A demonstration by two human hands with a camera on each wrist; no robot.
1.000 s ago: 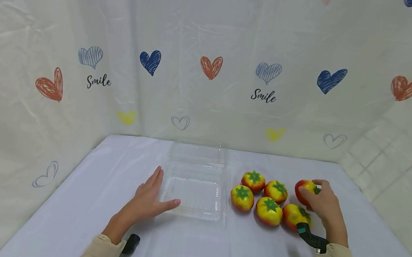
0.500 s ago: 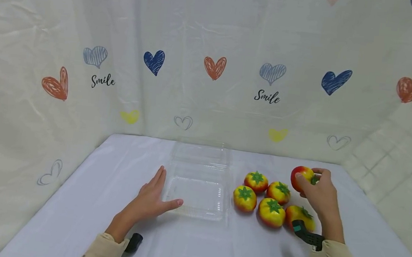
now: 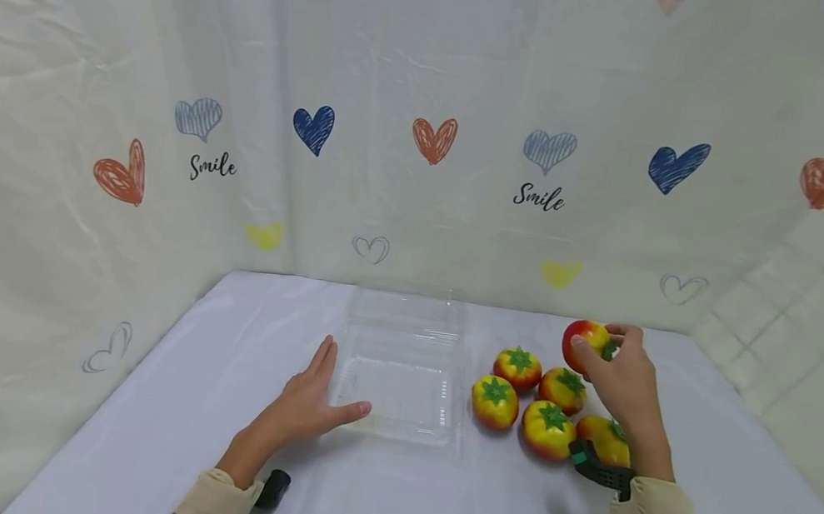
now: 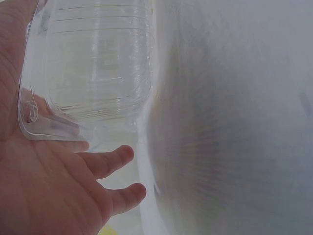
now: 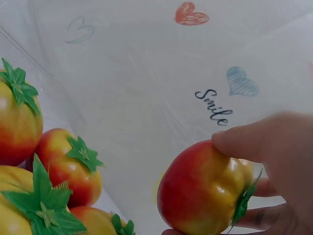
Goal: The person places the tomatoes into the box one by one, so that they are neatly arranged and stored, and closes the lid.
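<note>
My right hand (image 3: 628,389) holds a red-and-yellow tomato (image 3: 582,342) with a green leafy top, raised above the others. In the right wrist view, thumb and fingers grip this tomato (image 5: 195,191) near its leafy end. Several similar tomatoes (image 3: 548,430) sit grouped on the white-covered table, left of and below that hand. My left hand (image 3: 298,404) is spread, thumb apart, at the near left side of a clear plastic clamshell box (image 3: 397,398). In the left wrist view, the box edge (image 4: 49,132) overlaps the palm, and two fingers stretch out straight past it.
The box's raised clear lid (image 3: 406,311) stands at the back, near the wall sheet (image 3: 459,237) printed with hearts. White cloth (image 3: 387,497) covers the table. A black wrist camera (image 3: 273,489) sits by the left sleeve.
My right hand has lifted the tomato off the table area and carried it up and leftward, over the back of the group. The left hand stays beside the box.
</note>
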